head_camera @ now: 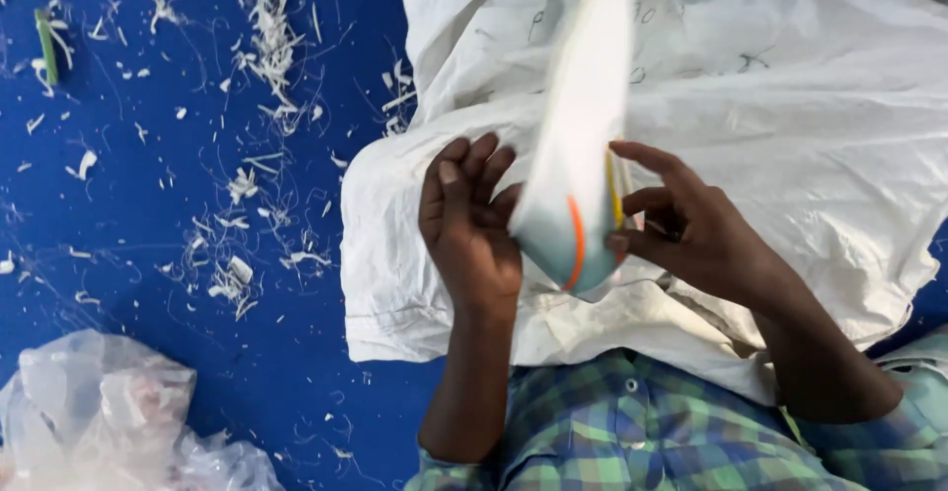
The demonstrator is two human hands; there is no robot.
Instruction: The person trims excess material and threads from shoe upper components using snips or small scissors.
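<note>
both hands, left hand [470,222] and right hand [681,224], pinch a blurred white shoe sole [581,145] above a white sack [790,125].

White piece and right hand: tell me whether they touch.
Touching. The head view shows the right hand's fingers pressed against the white piece's edge, with the left hand on its other side.

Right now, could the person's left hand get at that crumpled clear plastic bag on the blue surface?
Probably yes, but not at once. The left hand is pressed against the white piece with the orange stripe, which the right hand also holds. The clear plastic bag lies apart on its side, with only bare blue surface between.
</note>
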